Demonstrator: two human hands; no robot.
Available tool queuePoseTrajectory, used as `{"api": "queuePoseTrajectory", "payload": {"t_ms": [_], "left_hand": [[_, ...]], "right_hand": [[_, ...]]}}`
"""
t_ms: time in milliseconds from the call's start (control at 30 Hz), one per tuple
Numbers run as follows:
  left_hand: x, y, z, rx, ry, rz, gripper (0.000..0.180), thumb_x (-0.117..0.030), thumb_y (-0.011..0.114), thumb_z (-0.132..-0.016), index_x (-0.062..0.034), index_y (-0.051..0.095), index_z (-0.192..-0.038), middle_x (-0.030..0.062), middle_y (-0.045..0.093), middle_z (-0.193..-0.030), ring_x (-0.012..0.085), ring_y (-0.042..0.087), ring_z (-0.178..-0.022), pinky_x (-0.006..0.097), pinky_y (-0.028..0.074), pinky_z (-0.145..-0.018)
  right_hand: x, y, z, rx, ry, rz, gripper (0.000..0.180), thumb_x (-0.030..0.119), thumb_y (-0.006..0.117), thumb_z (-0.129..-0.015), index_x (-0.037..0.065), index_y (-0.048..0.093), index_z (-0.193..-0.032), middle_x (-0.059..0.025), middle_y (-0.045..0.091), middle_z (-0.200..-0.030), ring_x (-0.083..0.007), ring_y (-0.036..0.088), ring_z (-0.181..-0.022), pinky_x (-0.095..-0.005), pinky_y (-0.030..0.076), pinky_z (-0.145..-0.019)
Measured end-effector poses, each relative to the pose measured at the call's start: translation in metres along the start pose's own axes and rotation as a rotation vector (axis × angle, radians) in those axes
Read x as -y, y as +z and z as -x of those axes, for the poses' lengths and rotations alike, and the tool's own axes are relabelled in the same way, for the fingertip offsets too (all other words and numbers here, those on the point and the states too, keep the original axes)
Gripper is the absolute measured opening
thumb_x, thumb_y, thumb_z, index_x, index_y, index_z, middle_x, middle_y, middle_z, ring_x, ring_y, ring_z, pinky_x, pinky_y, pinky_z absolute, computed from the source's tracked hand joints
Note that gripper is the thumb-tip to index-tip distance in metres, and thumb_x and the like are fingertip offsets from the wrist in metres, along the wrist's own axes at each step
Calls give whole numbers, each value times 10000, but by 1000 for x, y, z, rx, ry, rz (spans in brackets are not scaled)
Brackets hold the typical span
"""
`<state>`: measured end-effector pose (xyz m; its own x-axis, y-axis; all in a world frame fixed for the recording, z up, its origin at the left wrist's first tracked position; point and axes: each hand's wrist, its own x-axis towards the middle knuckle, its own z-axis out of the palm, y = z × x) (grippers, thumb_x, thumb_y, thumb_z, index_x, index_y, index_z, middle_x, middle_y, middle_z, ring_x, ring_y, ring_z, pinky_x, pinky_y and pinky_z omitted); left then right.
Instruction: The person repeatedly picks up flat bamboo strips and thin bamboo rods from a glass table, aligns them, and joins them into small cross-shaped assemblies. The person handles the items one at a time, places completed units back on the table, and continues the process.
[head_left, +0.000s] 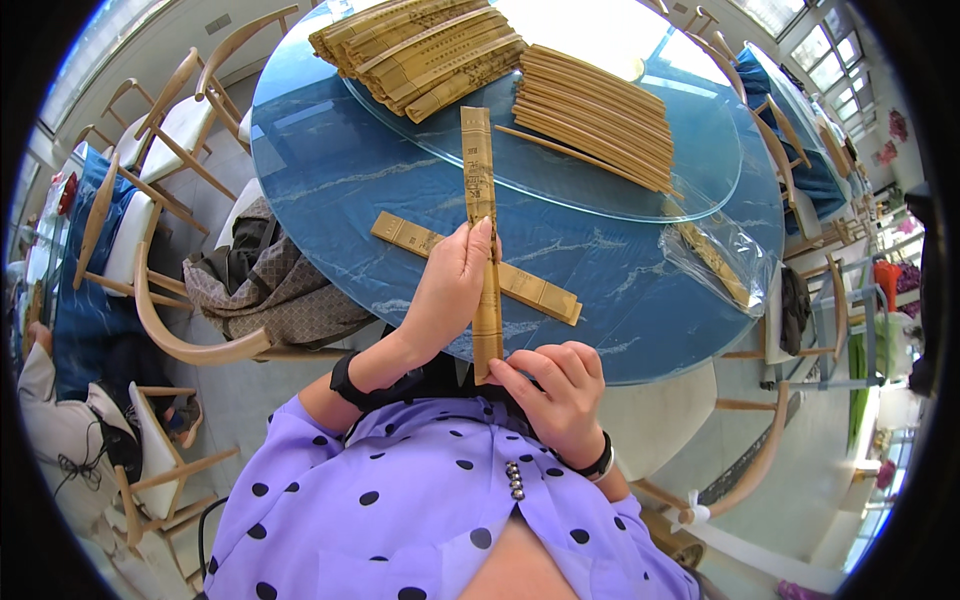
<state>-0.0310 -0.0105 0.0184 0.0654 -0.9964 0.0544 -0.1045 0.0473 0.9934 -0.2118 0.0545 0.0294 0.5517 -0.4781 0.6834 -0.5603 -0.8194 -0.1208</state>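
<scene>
My left hand (450, 285) grips the middle of a long, closed bamboo fan (479, 170) that points away from me over the round blue table (330, 170). My right hand (560, 395) pinches the near end of the same fan, close to my chest. A second closed bamboo fan (415, 240) lies flat on the table under the held one, crossing it at an angle. Both wrists wear dark bands, and my sleeves are purple with black dots.
Two heaps of bamboo fans (420, 50) (595, 115) rest on a round glass turntable (690, 190) at the table's centre. A clear plastic bag (720, 255) lies at the right. Wooden chairs (190, 110) ring the table; cloth (265, 280) is draped on one at the left.
</scene>
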Motion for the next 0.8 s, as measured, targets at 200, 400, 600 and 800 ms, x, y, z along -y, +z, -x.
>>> {"api": "queuePoseTrajectory", "payload": {"t_ms": [200, 400, 600, 800], "left_hand": [[-1, 6, 10, 71, -4, 48, 376, -329, 384, -1135, -53, 552, -943, 10, 525, -807, 93, 479, -740, 270, 429, -693], [-28, -27, -9, 177, 59, 23, 356, -317, 396, -1131, -44, 547, -960, 30, 587, -849, 119, 563, -738, 278, 480, -702], [-61, -111, -149, -402, 695, -1086, 255, -207, 598, -1001, -4, 711, -1107, 170, 686, -899, 358, 683, -828, 427, 550, -744], [-33, -159, -273, -384, 757, -1785, 270, -151, 624, -948, -70, 713, -1190, 107, 660, -960, 259, 692, -939, 370, 582, -765]], "right_hand": [[-4, -1, -6, -72, 8, 0, 246, 149, 764, -768, 120, 761, -1012, 23, 659, -950, -146, 602, -818, -324, 456, -779], [-14, 1, -11, -91, 62, -86, 245, 180, 811, -764, 114, 758, -995, 11, 656, -908, -173, 608, -793, -329, 460, -728], [-33, -8, 0, -49, 292, -149, 189, 165, 847, -765, 80, 736, -891, -26, 661, -832, -217, 619, -747, -352, 468, -673], [-62, -30, 6, 93, 263, -41, 156, 130, 832, -778, 66, 714, -856, -32, 661, -824, -224, 621, -771, -358, 483, -689]]}}
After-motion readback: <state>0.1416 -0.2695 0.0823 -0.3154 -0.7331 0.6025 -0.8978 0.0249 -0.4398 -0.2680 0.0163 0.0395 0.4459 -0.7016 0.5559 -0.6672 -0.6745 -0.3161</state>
